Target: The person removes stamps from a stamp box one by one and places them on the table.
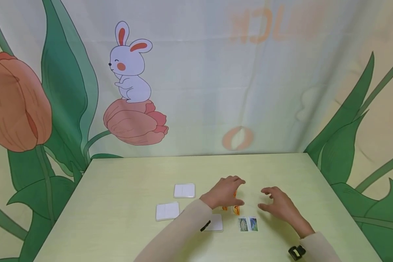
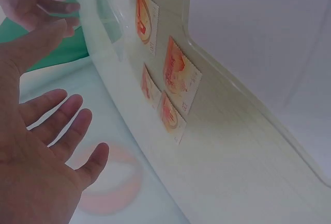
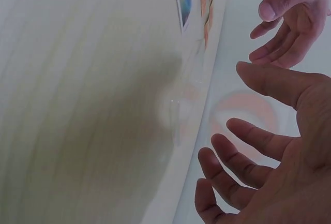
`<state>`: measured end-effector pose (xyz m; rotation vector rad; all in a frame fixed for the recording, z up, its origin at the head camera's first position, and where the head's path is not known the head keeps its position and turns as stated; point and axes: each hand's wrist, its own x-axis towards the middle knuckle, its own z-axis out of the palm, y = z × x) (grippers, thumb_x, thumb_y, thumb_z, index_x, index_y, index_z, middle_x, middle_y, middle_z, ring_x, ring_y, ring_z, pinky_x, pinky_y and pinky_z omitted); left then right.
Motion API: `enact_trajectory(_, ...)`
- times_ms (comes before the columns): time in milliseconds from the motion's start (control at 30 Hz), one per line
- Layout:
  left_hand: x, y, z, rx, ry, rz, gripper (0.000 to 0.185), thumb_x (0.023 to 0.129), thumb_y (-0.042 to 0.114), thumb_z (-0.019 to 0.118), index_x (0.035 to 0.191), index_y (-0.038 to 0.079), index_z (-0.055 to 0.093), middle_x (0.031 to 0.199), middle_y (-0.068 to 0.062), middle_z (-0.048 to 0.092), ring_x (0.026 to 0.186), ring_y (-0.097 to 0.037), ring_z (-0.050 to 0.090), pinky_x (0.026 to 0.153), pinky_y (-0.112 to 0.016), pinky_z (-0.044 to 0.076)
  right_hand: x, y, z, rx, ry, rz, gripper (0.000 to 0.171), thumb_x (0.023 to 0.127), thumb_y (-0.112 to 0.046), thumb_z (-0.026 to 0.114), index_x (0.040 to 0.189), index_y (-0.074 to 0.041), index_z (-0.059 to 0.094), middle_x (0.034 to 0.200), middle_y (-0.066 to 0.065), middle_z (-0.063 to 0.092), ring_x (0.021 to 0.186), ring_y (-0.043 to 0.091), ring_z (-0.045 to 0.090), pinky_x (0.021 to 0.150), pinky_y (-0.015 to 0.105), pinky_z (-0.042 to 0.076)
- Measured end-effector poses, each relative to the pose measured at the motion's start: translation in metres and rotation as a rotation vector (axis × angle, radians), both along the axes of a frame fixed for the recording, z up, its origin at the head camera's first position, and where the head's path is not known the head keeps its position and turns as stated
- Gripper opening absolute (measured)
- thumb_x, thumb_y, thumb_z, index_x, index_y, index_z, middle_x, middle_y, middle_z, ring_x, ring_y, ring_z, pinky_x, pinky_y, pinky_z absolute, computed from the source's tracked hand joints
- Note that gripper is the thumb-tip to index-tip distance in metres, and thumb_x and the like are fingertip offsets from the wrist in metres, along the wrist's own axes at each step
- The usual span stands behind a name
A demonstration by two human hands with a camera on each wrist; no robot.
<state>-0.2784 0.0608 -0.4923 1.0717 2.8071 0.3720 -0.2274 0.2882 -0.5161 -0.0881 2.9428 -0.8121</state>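
Note:
My left hand (image 1: 222, 192) hovers over several orange postage stamps (image 2: 181, 76), its fingers spread and holding nothing. In the head view it covers part of those stamps. Across from it, my right hand (image 1: 279, 205) is raised over the table with loosely bent fingers and nothing in them. Side by side nearer the front lie a grey-green stamp (image 1: 243, 224) and a blue-green stamp (image 1: 253, 224). Thin clear plastic (image 2: 111, 22) lies flat on the table past the orange stamps, between the two hands.
Flat white cases stand to the left: one at the back (image 1: 184, 190), a second left of it (image 1: 167, 211), and a third case (image 1: 217, 222) partly hidden by the left sleeve. A printed curtain (image 1: 196, 91) hangs behind the pale table (image 1: 118, 189).

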Motion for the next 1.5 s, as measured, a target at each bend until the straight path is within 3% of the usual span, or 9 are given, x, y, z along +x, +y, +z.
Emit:
enact_trajectory(233, -0.011, 0.015, -0.009, -0.046, -0.006, 0.004, 0.069, 0.084, 0.045, 0.075, 0.142, 0.021, 0.049, 0.144, 0.004, 0.051, 0.133, -0.016, 0.047, 0.109, -0.039, 0.039, -0.008, 0.006, -0.011, 0.041, -0.029, 0.015, 0.065, 0.076, -0.03, 0.084, 0.128, -0.001, 0.058, 0.121, 0.02, 0.058, 0.106, 0.036, 0.059, 0.085, 0.052, 0.051)
enact_trajectory(600, -0.011, 0.043, -0.02, -0.122, -0.035, -0.001, 0.071, 0.081, 0.043, 0.078, 0.143, 0.025, 0.049, 0.147, 0.007, 0.049, 0.134, -0.011, 0.048, 0.108, -0.031, 0.041, -0.01, 0.012, -0.027, 0.087, -0.036, 0.03, 0.077, 0.07, -0.031, 0.088, 0.132, 0.001, 0.055, 0.122, 0.023, 0.057, 0.11, 0.039, 0.056, 0.093, 0.057, 0.047)
enact_trajectory(900, -0.014, 0.052, -0.03, -0.157, -0.038, 0.008, 0.071, 0.077, 0.042, 0.081, 0.14, 0.026, 0.052, 0.142, 0.008, 0.053, 0.128, -0.01, 0.053, 0.106, -0.031, 0.044, -0.015, 0.01, -0.032, 0.132, -0.05, 0.003, 0.077, 0.07, -0.033, 0.088, 0.132, 0.0, 0.056, 0.124, 0.022, 0.057, 0.113, 0.037, 0.053, 0.096, 0.056, 0.045)
enact_trajectory(1267, -0.013, 0.056, -0.031, -0.154, -0.114, 0.032, 0.066, 0.08, 0.036, 0.081, 0.14, 0.027, 0.053, 0.14, 0.01, 0.054, 0.126, -0.009, 0.053, 0.105, -0.031, 0.044, -0.015, 0.006, -0.031, 0.162, -0.038, -0.008, 0.064, 0.073, -0.033, 0.086, 0.123, -0.001, 0.063, 0.118, 0.017, 0.058, 0.108, 0.033, 0.054, 0.093, 0.052, 0.046)
enact_trajectory(1500, -0.01, 0.056, -0.027, -0.154, -0.104, -0.001, 0.062, 0.083, 0.03, 0.079, 0.139, 0.024, 0.054, 0.137, 0.008, 0.056, 0.123, -0.006, 0.054, 0.103, -0.024, 0.045, -0.014, 0.006, -0.027, 0.178, -0.04, -0.01, 0.063, 0.071, -0.036, 0.086, 0.12, -0.003, 0.066, 0.117, 0.014, 0.061, 0.108, 0.033, 0.057, 0.091, 0.054, 0.048)
